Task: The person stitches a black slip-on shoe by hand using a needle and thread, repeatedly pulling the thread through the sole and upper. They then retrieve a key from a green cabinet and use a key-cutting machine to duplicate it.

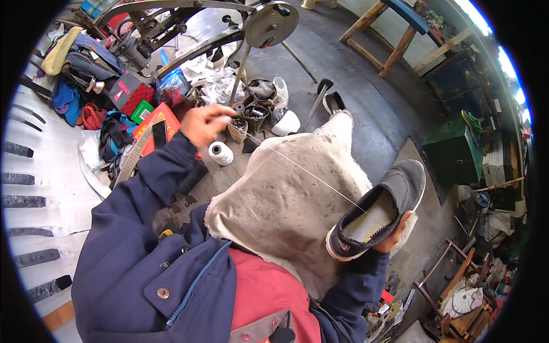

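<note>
**Dark Shoe (382,206) in Your Right Hand (394,237), White Thread (311,175) in Your Left (207,124)**

A grey floor (337,63) spreads out before you, with a dark metal machine (200,52) standing at the far left, its round wheel (271,26) turned toward the open middle of the shop. Beyond it, at the upper right, is a wooden stool (407,16) with a blue top. You wear a navy jacket (137,228), and a stained beige cloth (286,183) lies draped over your lap. A green box (452,148) sits farther off to the right; a red box (171,121) rests near your left forearm, a black phone (159,135) on top of it.

The shoe is at the right edge of the cloth, opening toward you, toe angled up and away, heel nearest your body. Your right hand closes around its outer side, most of the fingers hidden behind the upper. Your left hand, slightly blurred, is raised beyond the far left edge of the cloth, fingers curled in and gripping the thread. A white spool (221,153) stands just beside that wrist. Thinnest of all, the thread runs taut and slanting across the cloth from your left fingers into the shoe's opening.
</note>
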Demonstrator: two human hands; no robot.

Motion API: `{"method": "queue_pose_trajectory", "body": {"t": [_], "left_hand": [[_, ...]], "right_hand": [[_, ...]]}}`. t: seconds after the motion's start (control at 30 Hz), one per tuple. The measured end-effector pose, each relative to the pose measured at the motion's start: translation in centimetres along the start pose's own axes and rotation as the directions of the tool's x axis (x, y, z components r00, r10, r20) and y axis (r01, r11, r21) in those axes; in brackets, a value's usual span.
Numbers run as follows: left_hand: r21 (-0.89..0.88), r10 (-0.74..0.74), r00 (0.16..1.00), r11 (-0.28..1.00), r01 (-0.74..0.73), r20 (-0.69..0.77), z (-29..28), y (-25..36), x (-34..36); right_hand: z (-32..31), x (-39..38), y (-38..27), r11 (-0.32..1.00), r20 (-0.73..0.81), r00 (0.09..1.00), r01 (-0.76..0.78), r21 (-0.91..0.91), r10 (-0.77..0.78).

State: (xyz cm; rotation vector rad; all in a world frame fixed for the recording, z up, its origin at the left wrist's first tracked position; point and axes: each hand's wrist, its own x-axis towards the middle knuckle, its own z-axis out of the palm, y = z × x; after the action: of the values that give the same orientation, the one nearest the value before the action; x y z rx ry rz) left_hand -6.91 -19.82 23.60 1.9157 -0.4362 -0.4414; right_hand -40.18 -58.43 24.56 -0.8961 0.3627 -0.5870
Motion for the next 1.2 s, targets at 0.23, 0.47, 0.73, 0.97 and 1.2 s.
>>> {"method": "queue_pose_trajectory", "body": {"t": [0.23, 0.47, 0.73, 0.97, 1.2], "left_hand": [[-0.415, -0.356, 0.869, 0.888, 0.200, -0.344, -10.2, -6.7, -4.1], [-0.261, 0.059, 0.955, 0.955, -0.138, -0.292, -11.6, -4.1, -2.2], [-0.296, -0.279, 0.921, 0.935, 0.197, -0.271, -10.4, -8.4, 6.4], [-0.320, 0.082, 0.981, 0.938, -0.136, -0.176, -7.5, -1.5, 8.1], [-0.464, 0.547, 0.820, 0.691, -0.555, -0.167, -6.4, 11.4, 5.7]], "right_hand": [[0.8, 0.2, 0.0, 0.999, -0.043, 0.999, -0.015, -0.040, 0.013], [1.0, 0.4, 0.9, 0.996, -0.094, 0.995, 0.007, -0.083, -0.015], [0.2, -0.4, 1.1, 0.995, -0.139, 0.989, 0.029, -0.091, -0.042], [0.2, -3.9, -0.3, 0.999, -0.085, 0.996, -0.035, -0.022, 0.032], [1.6, -4.5, 0.6, 0.980, -0.148, 0.989, -0.022, -0.199, -0.008]]}}
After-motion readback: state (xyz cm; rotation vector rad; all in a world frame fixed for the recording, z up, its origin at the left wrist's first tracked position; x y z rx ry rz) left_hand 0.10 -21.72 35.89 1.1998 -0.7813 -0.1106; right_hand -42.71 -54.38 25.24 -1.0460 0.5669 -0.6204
